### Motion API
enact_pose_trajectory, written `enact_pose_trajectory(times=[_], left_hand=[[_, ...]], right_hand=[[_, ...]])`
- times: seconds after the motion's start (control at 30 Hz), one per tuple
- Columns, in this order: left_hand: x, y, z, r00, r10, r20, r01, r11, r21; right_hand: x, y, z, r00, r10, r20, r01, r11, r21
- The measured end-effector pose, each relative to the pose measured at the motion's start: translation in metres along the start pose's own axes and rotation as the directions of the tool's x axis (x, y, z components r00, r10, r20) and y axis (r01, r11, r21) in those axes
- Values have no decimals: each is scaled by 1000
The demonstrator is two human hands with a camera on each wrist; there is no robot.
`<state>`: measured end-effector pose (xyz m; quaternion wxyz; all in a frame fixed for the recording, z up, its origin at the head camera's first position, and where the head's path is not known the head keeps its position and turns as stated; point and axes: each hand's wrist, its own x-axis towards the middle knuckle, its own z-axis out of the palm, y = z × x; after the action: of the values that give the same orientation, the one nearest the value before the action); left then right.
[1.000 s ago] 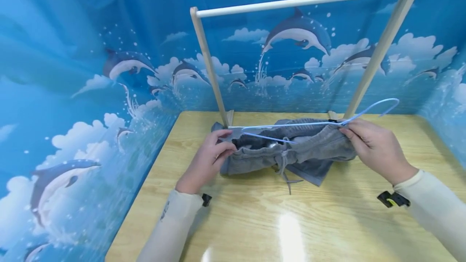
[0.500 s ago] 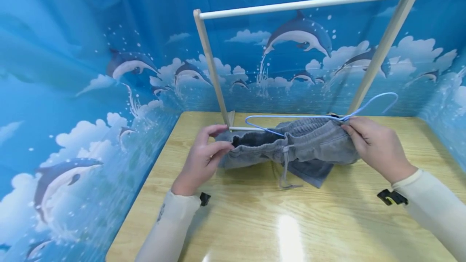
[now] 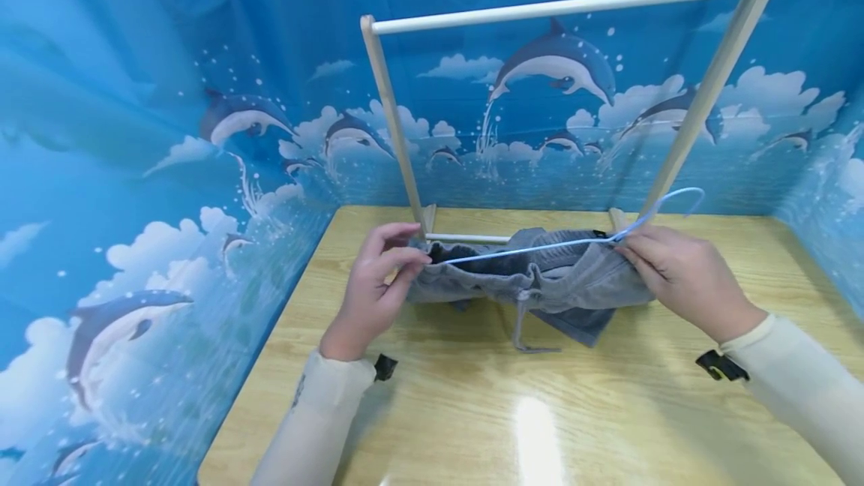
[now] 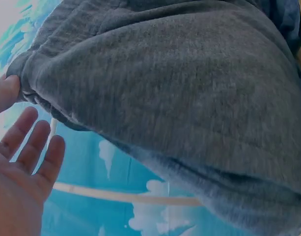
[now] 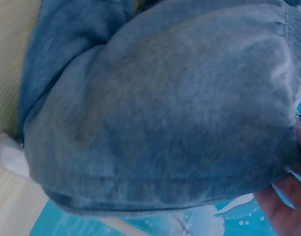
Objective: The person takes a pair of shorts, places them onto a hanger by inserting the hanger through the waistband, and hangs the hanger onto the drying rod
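Grey drawstring shorts (image 3: pixel 493 289) are held up just above the table with the waist opening facing up. My left hand (image 3: pixel 374 283) pinches the waistband's left end between thumb and finger; its other fingers are spread in the left wrist view. At the right end, my right hand (image 3: pixel 688 276) grips the waistband together with the light-blue wire hanger (image 3: pixel 540 248) near the base of its hook. The hanger's bar slants across the opening, its left end inside the waistband close to my left fingers. Fabric (image 5: pixel 175 113) fills most of the right wrist view.
A wooden rack with a white top rod (image 3: pixel 567 6) stands behind the shorts, its low rod (image 3: pixel 469 238) partly covered by them. The light wood table (image 3: pixel 459 411) extends in front. Dolphin-printed blue curtains (image 3: pixel 169 171) enclose the back and sides.
The hanger has swung down and left, its left end passing from above the opening into the waistband. My right hand has shifted slightly left; my left hand keeps its pinch.
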<state>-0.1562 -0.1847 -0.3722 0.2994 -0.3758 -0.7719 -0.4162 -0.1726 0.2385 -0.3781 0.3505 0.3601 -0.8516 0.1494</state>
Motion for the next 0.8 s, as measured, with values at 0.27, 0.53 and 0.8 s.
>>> enact_pose_trajectory(times=[0.27,0.53,0.8], left_hand=[[3,9,20,953,-216,214,235,970,-68],[-4,9,27,797,-478,368,561,813,-159],[-2,3,31,858,-409,311,326,901,286]], right_hand=[[7,-17,10,995,-5,-95,6,1000,13],[9,-23,15,992,70,-101,-71,997,-3],[14,-24,17,994,56,-92,-54,998,24]])
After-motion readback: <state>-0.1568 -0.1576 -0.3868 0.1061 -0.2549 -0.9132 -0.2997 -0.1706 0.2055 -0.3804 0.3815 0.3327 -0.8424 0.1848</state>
